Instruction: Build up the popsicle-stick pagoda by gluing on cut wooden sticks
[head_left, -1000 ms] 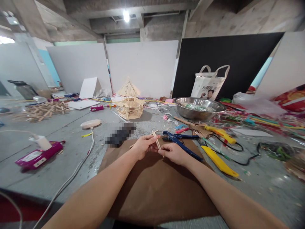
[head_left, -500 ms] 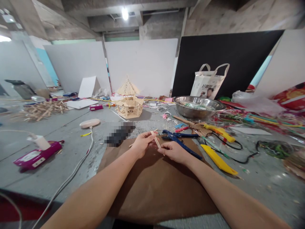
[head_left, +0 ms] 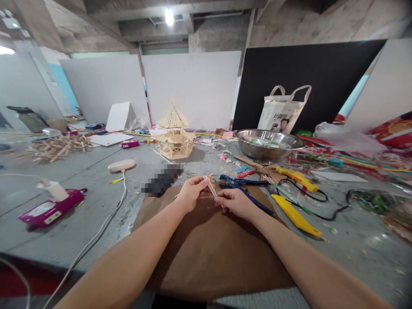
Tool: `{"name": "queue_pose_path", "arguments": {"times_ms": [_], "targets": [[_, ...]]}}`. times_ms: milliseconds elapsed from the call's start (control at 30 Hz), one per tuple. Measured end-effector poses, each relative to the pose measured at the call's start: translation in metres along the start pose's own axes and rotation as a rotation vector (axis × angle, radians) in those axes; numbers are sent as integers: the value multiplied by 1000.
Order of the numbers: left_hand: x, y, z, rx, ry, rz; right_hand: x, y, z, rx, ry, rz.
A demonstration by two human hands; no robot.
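Thin pale wooden sticks [head_left: 211, 188] are pinched between my two hands above a brown sheet [head_left: 219, 249]. My left hand [head_left: 192, 192] is closed on their upper ends, thumb pressed over them. The fingers of my right hand [head_left: 232, 201] close around the lower ends. One more stick end shows behind my left hand; how it is held is hidden. Just beyond my right hand lie blue-handled cutters [head_left: 246, 193] on the sheet. A small pavilion model made of pale sticks [head_left: 174, 139] stands upright farther back.
At right lie a yellow utility knife [head_left: 296, 215] and a yellow glue gun [head_left: 299, 178] with a black cord. A steel basin [head_left: 269, 145] stands behind them. A blurred dark object [head_left: 162, 179] is left of my hands. Purple power strip [head_left: 53, 208] and stick pile [head_left: 61, 147] lie left.
My right hand has shifted slightly up along the sticks, its fingers curling a little more. My left hand stays nearly in place. The surrounding objects have not moved.
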State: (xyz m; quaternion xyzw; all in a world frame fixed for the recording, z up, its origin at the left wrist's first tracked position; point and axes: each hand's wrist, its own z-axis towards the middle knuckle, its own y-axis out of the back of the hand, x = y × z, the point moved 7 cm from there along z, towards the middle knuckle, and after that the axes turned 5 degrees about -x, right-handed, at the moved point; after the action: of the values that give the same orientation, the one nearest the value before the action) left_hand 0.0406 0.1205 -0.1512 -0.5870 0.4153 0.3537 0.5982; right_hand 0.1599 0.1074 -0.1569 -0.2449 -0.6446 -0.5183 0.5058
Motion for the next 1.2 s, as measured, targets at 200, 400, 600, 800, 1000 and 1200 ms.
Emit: {"name": "queue_pose_path", "arguments": {"times_ms": [200, 400, 600, 800, 1000, 1200], "targets": [[-1, -1, -1, -2, 0, 1, -3, -4, 0, 49, -47, 72], [-1, -2, -2, -2, 1, 28, -3, -5, 0, 51, -86, 95], [-1, -1, -1, -9, 1, 44, -4, -6, 0, 69, -106, 134], [0, 0, -1, -14, 18, 46, -6, -6, 1, 58, -120, 151], [1, -1, 0, 10, 21, 47, -5, -6, 0, 73, -108, 131], [0, -2, 0, 30, -6, 92, -3, -7, 0, 85, -84, 95]]}}
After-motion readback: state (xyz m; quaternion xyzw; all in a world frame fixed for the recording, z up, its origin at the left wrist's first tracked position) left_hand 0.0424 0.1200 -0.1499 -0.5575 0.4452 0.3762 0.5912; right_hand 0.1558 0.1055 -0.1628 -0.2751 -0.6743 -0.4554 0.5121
